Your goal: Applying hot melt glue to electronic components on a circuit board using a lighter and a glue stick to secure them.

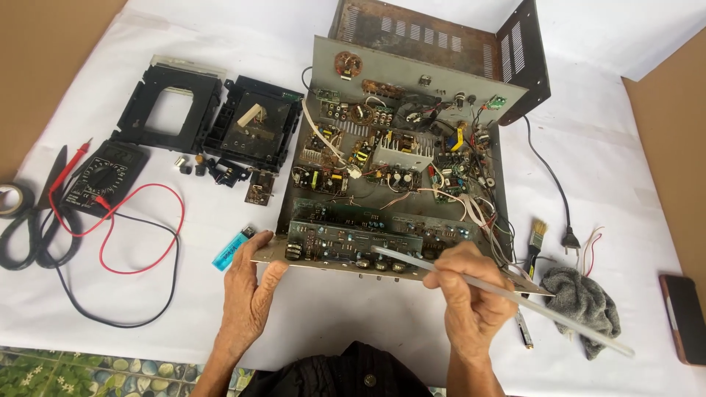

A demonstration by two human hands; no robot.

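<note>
I see my left hand [246, 294] resting on the near left corner of the opened metal chassis [401, 176], its grip pressed onto the front edge with the thumb lying along the panel, just beside a blue lighter [234, 250] on the white cloth [331, 316] that covers the tabletop. My right hand [471, 294] has its grip pinching a long pale stick [500, 298], whose far tip touches the green front circuit board [353, 241] near its middle, while the other end runs out past my wrist toward the lower right. The chassis sits in the middle of the cloth, tilted up toward me, packed with boards, 2 finned heat sinks, capacitors and loose wiring. Behind it lies the rusty vented cover [441, 33]. To the left are 2 black plastic frames [213, 114], a few small black knobs [193, 167], a black multimeter [103, 176] with red and black leads [140, 250], scissors [33, 220] and a roll of black tape [9, 197]. To the right I see a small brush [535, 239], a power plug on its cable [570, 237], a grey rag [585, 301] and a dark phone [684, 320] at the cloth's edge.
</note>
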